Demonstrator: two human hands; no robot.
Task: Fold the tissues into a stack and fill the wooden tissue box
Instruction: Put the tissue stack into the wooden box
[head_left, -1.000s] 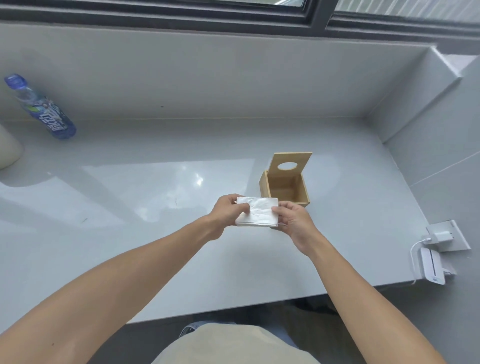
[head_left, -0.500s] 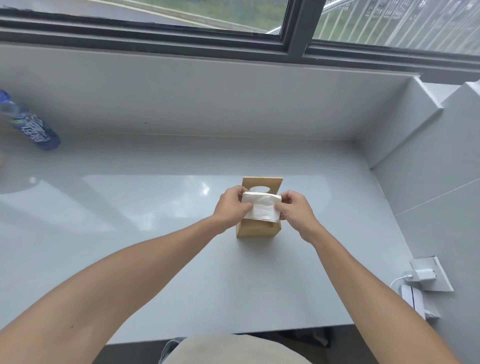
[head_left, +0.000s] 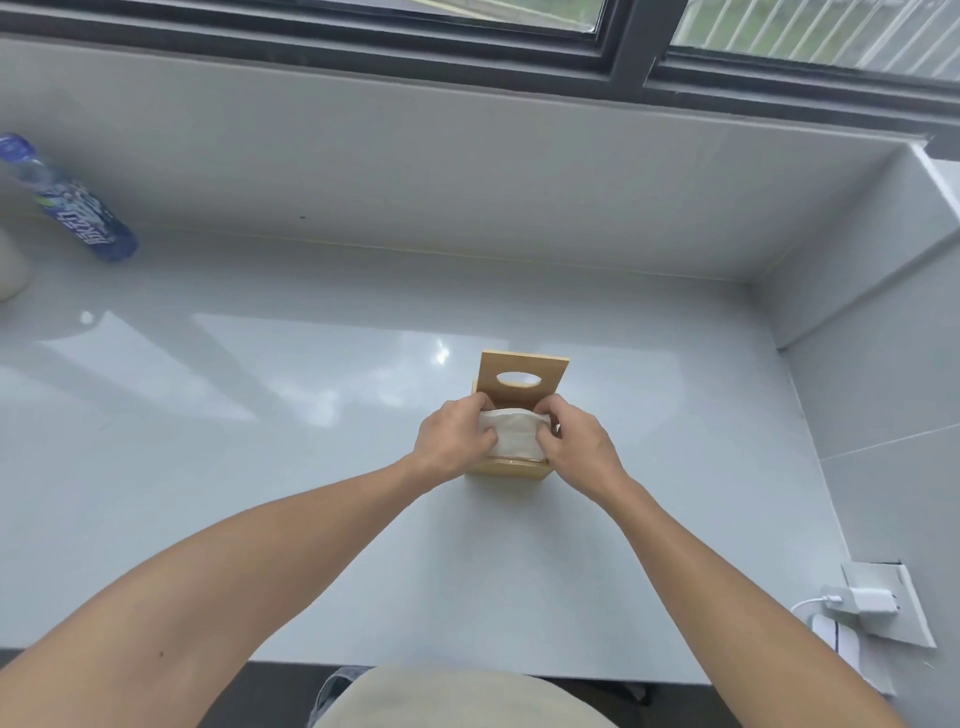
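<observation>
A small wooden tissue box (head_left: 506, 468) stands on the grey counter, its lid (head_left: 522, 381) with an oval hole tilted up at the back. A white folded tissue stack (head_left: 514, 435) sits bowed in the box's open top, partly inside. My left hand (head_left: 451, 439) grips the stack's left end and my right hand (head_left: 579, 444) grips its right end, fingers curled over the edges. The lower part of the stack is hidden by the box walls and my fingers.
A blue-labelled plastic bottle (head_left: 72, 210) lies at the far left near a pale rounded object (head_left: 11, 265). A wall socket with a white charger (head_left: 878, 605) is at the lower right. A wall rises behind and to the right of the counter (head_left: 260, 415).
Both hands carried the tissue stack from in front of the box to over it and lowered it into the open top. The stack now bows between my hands.
</observation>
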